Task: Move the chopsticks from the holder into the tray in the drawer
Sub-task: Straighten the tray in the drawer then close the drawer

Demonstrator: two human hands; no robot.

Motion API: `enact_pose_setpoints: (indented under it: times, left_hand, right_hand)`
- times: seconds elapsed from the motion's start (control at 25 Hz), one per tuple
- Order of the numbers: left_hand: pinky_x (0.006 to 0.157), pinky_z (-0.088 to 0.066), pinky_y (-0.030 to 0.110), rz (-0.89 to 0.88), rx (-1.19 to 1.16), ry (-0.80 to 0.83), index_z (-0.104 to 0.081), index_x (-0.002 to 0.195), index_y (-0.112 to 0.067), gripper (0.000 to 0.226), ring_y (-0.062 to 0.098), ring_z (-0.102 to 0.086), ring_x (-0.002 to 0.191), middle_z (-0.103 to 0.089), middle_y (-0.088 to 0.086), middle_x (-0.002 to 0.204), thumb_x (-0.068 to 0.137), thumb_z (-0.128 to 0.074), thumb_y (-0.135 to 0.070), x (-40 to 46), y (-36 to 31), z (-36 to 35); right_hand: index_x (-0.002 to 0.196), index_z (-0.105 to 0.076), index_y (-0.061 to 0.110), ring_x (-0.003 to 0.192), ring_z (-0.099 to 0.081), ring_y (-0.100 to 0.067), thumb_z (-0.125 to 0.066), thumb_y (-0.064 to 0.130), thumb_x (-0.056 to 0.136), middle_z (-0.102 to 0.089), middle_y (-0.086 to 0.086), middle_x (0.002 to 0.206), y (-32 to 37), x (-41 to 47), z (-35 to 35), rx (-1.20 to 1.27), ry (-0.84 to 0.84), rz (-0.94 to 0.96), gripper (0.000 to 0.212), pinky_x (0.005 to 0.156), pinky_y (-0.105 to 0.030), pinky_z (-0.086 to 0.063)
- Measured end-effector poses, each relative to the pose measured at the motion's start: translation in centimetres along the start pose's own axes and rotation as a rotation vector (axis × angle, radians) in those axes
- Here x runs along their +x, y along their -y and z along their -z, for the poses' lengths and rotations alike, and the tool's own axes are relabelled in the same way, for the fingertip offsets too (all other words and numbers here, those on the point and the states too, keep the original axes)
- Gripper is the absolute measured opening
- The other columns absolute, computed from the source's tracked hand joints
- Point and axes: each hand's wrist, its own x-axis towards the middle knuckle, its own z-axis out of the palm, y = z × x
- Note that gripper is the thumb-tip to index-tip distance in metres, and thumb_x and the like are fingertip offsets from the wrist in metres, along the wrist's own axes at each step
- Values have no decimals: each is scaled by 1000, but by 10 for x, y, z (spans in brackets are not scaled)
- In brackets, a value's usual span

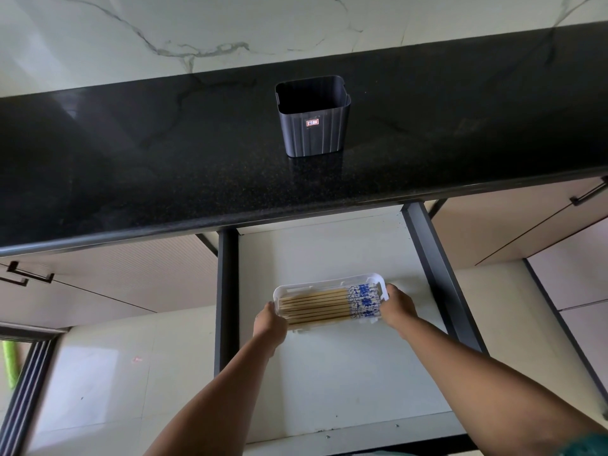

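Observation:
A white plastic tray (309, 284) lies in the open drawer (345, 373), a little left of its middle. Several wooden chopsticks (325, 306) with blue-and-white patterned ends fill it, lying side by side with the patterned ends to the right. My left hand (270, 327) grips the tray's left end. My right hand (398, 306) grips its right end. The dark ribbed holder (314, 126) stands upright on the black countertop; nothing shows inside it.
The black speckled countertop (164, 166) overhangs the back of the drawer. Dark drawer rails (227, 291) run along both sides. Closed cabinet fronts with dark handles (589, 195) flank the drawer. Pale floor tiles lie below at the left.

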Motion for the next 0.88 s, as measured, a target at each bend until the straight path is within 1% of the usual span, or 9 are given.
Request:
enact_pose_setpoints:
  times: [0.08, 0.16, 0.28, 0.36, 0.44, 0.56, 0.68, 0.76, 0.88]
  left_hand:
    - [75, -48, 31, 10, -8, 8, -53, 119, -14, 42, 28, -54, 88, -61, 10, 105, 82, -36, -1, -2, -1, 1]
    - [83, -51, 35, 7, -39, 17, -50, 123, -15, 44, 31, -57, 95, -62, 13, 114, 82, -41, 0, -1, -1, 1]
    - [89, -44, 29, -4, -169, 63, -32, 145, -20, 71, 32, -52, 118, -50, 12, 139, 82, -47, 7, 3, -2, 3]
    - [86, -42, 29, 29, -228, 80, -23, 149, -21, 75, 31, -49, 123, -45, 14, 144, 83, -45, 7, 5, -5, 4]
    - [85, -42, 30, 52, -256, 85, -24, 149, -22, 74, 31, -49, 121, -46, 15, 142, 84, -42, 7, 7, -6, 3]
    - [89, -46, 33, 53, -239, 69, -29, 147, -22, 68, 31, -52, 115, -51, 14, 136, 85, -40, 5, 8, -5, 1]
    - [81, -46, 31, 30, -226, 51, -44, 137, -22, 49, 26, -57, 102, -61, 11, 121, 91, -40, -6, 10, -1, 1]
    - [80, -47, 31, 10, -216, 57, -50, 131, -22, 41, 25, -59, 99, -64, 9, 116, 93, -42, -11, 13, 1, 2]
    - [84, -48, 32, 17, -213, 61, -48, 133, -22, 45, 26, -57, 101, -62, 8, 116, 92, -42, -8, 14, 0, 1]
  right_hand:
    - [125, -54, 14, 106, -60, -34, -45, 10, 90, -63, -15, 120, 1, 0, 1, -3, 22, -22, 37, 78, -29, -47]
    - [133, -48, 14, 112, -58, -34, -50, 15, 90, -61, -14, 127, 4, 2, 2, 13, 40, -53, 43, 87, -33, -50]
    - [147, -32, 21, 122, -53, -32, -52, 15, 90, -53, -9, 140, 9, 9, 10, 145, 41, -99, 61, 96, -34, -46]
    - [148, -28, 24, 125, -50, -31, -51, 14, 90, -49, -8, 144, 11, 14, 15, 212, 73, -102, 63, 99, -35, -44]
    - [149, -29, 23, 127, -49, -31, -53, 16, 91, -49, -8, 144, 12, 17, 16, 247, 115, -96, 63, 103, -36, -44]
    - [147, -34, 20, 126, -51, -29, -55, 20, 92, -52, -8, 143, 9, 19, 12, 271, 93, -99, 59, 105, -38, -44]
    - [146, -36, 20, 125, -52, -30, -55, 22, 93, -53, -9, 141, 6, 20, 10, 285, 77, -102, 57, 103, -37, -45]
    - [146, -36, 21, 124, -52, -30, -56, 20, 91, -54, -9, 140, 6, 21, 10, 294, 81, -111, 58, 100, -36, -45]
    - [145, -35, 24, 124, -51, -31, -54, 16, 89, -53, -9, 139, 6, 23, 10, 276, 82, -132, 60, 97, -34, -44]
